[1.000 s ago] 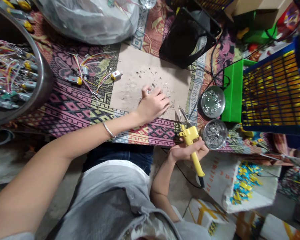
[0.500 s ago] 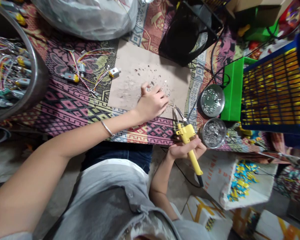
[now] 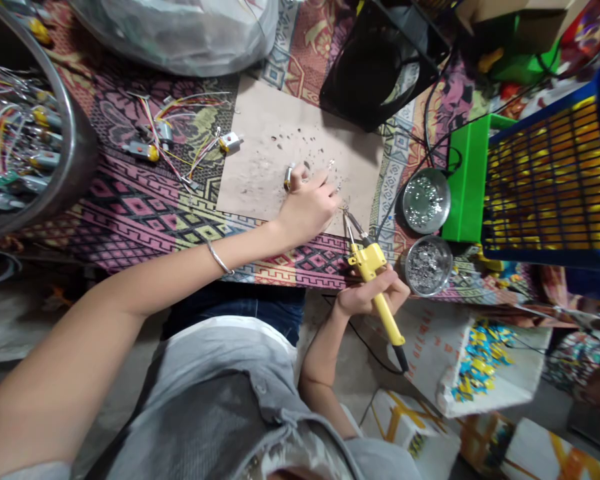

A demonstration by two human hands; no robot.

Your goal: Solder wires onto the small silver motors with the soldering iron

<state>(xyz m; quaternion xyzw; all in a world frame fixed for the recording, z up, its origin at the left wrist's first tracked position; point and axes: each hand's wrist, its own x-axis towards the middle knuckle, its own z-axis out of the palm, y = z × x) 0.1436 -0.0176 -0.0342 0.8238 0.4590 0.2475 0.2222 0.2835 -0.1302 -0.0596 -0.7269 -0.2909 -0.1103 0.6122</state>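
Note:
My right hand is wrapped round a yellow soldering tool, its two metal prongs pointing up and left. The prong tips meet a small bit close to the fingertips of my left hand. Fingers of my left hand are curled over a small motor, of which only the yellow and silver end shows; the rest is hidden. Beneath lies a brown board with dark burn marks. Another motor with wires sits at the board's left edge, and more wired motors lie farther left.
A metal basin of wired motors stands at the left. Two round dishes of small metal bits are on the right, beside a green bin and a blue basket. A black fan stands behind the board.
My left hand has turned slightly, so the motor's end now shows beside its fingers. The yellow tool has shifted a little to the left, with its prong tips nearer my left fingertips.

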